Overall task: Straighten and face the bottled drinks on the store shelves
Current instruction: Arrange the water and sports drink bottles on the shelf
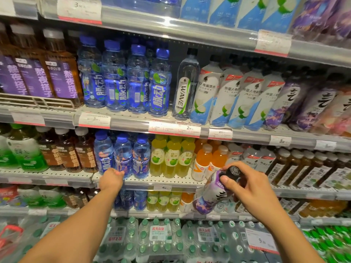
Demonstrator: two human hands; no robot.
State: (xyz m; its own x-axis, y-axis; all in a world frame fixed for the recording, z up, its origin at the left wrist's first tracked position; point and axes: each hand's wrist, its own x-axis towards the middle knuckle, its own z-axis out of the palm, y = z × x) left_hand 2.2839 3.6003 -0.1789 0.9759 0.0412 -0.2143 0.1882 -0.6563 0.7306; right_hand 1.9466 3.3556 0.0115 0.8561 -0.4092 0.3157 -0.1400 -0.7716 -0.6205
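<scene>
My left hand (111, 179) reaches to the lower-middle shelf and wraps the base of a blue-capped blue bottle (123, 154), the middle one of three. My right hand (245, 184) holds a purple-labelled bottle with a black cap (210, 194), tilted away from the shelf, fingers around its neck and cap. To the right of the blue bottles stand yellow-green apple drinks (171, 158) and orange drinks (203, 164). One shelf higher, a row of larger blue bottles (125, 80) shows labels turned at different angles.
A clear WAVE bottle (185, 86) and white-and-blue cartons-shaped bottles (233, 97) fill the upper shelf; purple-labelled tea (38, 73) stands at left. Shrink-wrapped water packs (161, 238) lie at the bottom. Price tags line the shelf rails (174, 129).
</scene>
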